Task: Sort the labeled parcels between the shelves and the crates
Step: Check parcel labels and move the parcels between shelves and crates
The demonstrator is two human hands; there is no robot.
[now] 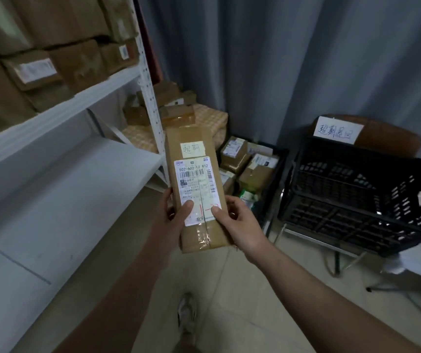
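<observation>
parcel [196,184] label "502-602-12 812"

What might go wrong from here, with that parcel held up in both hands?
1. The left hand and right hand grip only the lower end of the parcel, so it may tip or slip.
2. Both thumbs lie on the shipping label, hiding part of it; a misread seems possible.
3. The black crate with the paper sign stands beside a crate of parcels, so it might land in the wrong one.
</observation>
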